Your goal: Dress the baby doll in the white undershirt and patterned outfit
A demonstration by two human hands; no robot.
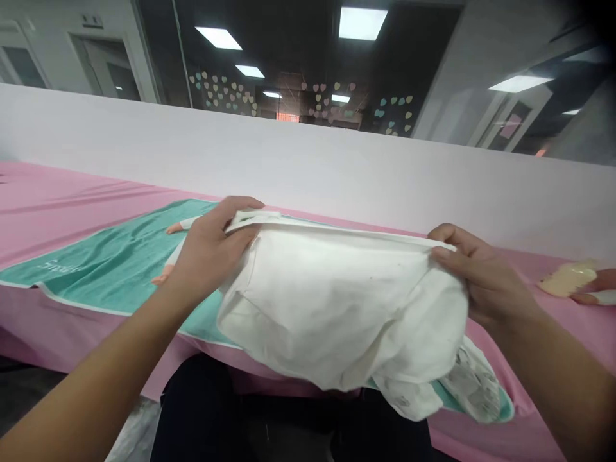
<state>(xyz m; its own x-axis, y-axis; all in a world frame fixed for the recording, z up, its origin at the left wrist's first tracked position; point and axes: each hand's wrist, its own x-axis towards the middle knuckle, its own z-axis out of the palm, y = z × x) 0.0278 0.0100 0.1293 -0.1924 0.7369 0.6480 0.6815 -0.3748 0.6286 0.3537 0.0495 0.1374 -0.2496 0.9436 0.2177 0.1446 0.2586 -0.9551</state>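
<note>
A white cloth garment (337, 308) hangs stretched between both hands above the table's near edge. My left hand (209, 247) is closed on its left top hem, fingers wrapped over the folded band. My right hand (474, 276) pinches the right top hem, thumb on top. The garment's lower part bunches and droops toward my lap, and a patterned white piece (474, 385) shows at its lower right. Behind the garment a baby doll (176, 247) lies on a teal towel (110, 263); only an arm and a leg of it show.
A pink cloth covers the table (62, 205), with a white partition wall (308, 160) behind it. At the far right lies a pale yellow object (568, 279) beside a partly visible doll limb (594, 289). Glass and ceiling lights are beyond.
</note>
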